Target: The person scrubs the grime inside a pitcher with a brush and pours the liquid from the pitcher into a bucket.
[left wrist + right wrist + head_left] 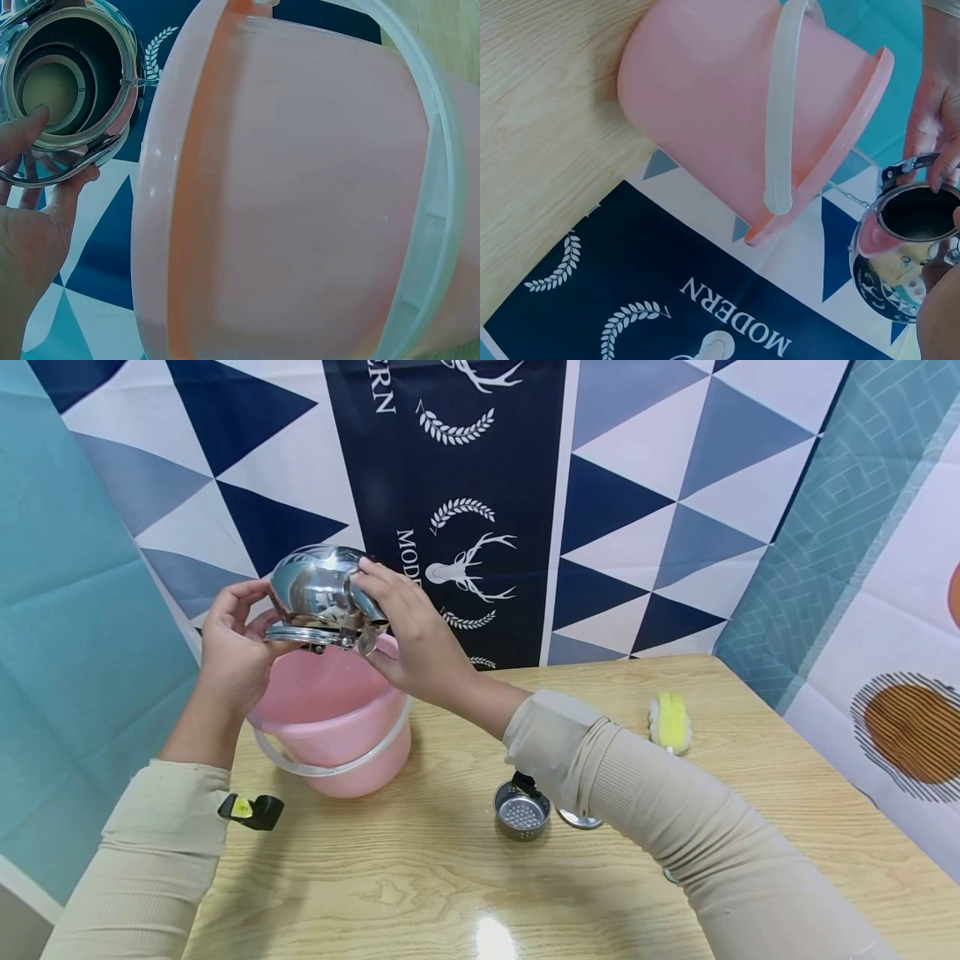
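A shiny steel teapot (318, 589) hangs in the air above the pink bucket (352, 760), tipped over with its round mouth downward. My left hand (236, 639) grips it at its left side. In the left wrist view, the left thumb lies at the rim of the teapot (124, 112) mouth. My right hand (416, 631) holds the teapot's right side, with fingers over the top. A thin chain (847, 195) runs from the teapot in the right wrist view. There the right hand (941, 307) shows only partly, at the frame edge.
A small perforated steel strainer (522, 814) stands on the wooden table (420, 877). Next to it lies a round metal piece (581, 820), partly behind my right sleeve. Farther right is a yellow and white sponge (670, 722). The bucket's pale handle (337, 768) hangs down in front.
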Demonstrator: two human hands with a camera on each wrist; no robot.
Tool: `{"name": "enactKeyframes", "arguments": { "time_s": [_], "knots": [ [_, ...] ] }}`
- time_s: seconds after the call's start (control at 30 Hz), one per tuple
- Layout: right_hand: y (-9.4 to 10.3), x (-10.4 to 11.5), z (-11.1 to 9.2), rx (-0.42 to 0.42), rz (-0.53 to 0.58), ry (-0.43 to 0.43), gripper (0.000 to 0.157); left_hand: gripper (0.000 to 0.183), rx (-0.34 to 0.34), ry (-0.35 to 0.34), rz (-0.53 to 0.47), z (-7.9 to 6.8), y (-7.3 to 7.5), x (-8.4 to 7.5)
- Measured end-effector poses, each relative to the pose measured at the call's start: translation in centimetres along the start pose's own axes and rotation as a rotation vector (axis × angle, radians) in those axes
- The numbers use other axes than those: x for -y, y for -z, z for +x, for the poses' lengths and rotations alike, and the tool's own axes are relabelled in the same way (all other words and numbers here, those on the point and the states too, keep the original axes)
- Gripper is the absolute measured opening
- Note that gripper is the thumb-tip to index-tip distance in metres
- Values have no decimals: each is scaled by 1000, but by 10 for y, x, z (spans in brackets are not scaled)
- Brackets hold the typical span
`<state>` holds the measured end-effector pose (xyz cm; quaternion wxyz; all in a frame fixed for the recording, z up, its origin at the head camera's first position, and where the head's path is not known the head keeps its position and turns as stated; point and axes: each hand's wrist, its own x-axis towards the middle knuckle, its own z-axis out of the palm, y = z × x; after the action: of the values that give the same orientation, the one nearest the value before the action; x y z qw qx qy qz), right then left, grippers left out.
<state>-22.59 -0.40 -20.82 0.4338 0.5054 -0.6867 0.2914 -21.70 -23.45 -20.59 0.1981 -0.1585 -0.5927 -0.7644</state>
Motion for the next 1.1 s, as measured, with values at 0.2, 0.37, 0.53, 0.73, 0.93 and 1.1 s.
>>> {"name": "enactKeyframes", "arguments": {
  "time_s": [0.2,0.37,0.53,0.73,0.93,1.1],
  "knots": [
    [0,0,-1,3,-5,-1,63,63,9,-9,-19,-2,-1,-1],
    [0,0,-2,6,-7,-3,63,63,0,-12,7,-1,-2,-1],
    [0,0,-2,5,-6,-2,62,63,-6,-11,3,0,-2,0],
    [1,0,-2,7,-6,-3,61,65,-13,-16,2,1,-3,0],
    [1,0,-2,8,-4,-2,61,68,-25,-12,0,1,-5,-1],
    [1,0,-3,5,1,-4,61,64,-23,-2,-1,0,-5,-1]
  ]
}}
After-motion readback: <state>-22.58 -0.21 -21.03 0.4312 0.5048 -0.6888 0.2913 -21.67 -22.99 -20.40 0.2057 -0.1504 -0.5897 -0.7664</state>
